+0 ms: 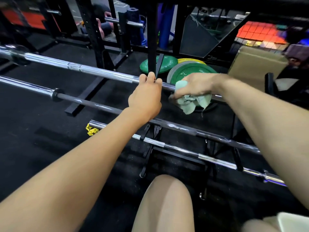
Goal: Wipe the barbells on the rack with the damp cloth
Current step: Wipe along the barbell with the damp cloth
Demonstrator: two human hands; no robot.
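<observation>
A: Barbells, three of them, lie across the low rack. The top barbell is the one being cleaned. Where are the hands?

B: The right hand is curled around the green cloth, wrapping it over the shaft just right of the upright post. The left hand has its fingers curled at the bar beside that post, seemingly steadying it.

A: How should the stroke go?

B: I'd keep the cloth wrapped fully around the shaft, squeeze firmly, and slide it along while twisting, so the knurled grip gets cleaned too. The dark barbell and the lower barbell probably follow.
</observation>
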